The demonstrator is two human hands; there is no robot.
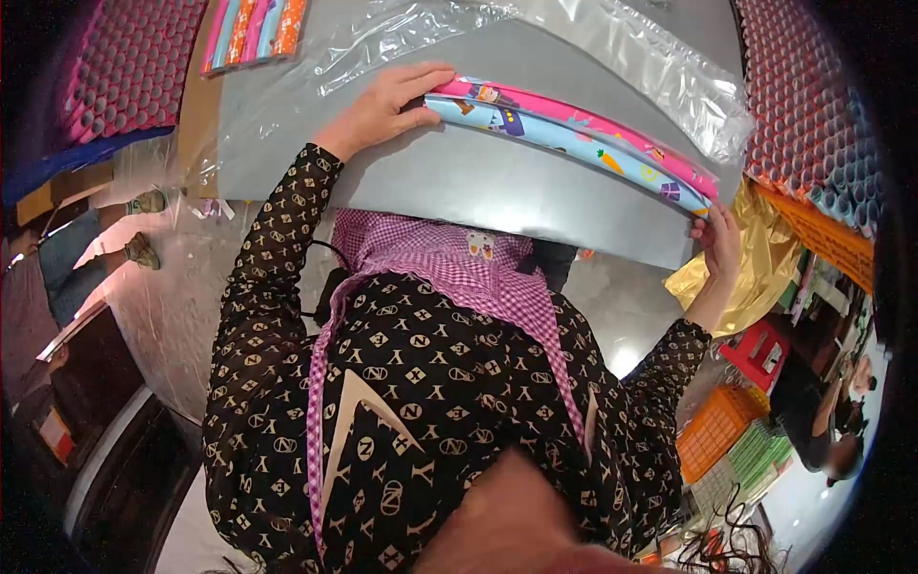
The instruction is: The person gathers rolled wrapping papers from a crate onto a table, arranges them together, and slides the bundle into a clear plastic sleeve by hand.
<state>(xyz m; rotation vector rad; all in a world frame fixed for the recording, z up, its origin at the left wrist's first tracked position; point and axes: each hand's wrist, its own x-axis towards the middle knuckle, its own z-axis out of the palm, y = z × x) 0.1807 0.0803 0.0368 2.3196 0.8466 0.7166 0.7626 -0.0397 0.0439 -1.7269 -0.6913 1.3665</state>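
Two long printed rolls lie side by side on the grey table [382, 182], a pink roll [583, 120] behind and a light blue roll [564, 145] in front. My left hand [397, 103] grips their left ends, its thumb at the blue roll and its fingers over the pink one. At the right ends, my right hand [719, 239] holds them with its fingers by the table's right edge. The rolls touch along their length.
Clear plastic sleeves [660, 77] lie behind the rolls. More coloured rolls [253, 33] sit at the back left. Stacked rolls stand at left [134, 67] and right [813, 105]. Gold wrapping [765, 258] hangs at the right. Other people are at far left [76, 268] and right [813, 411].
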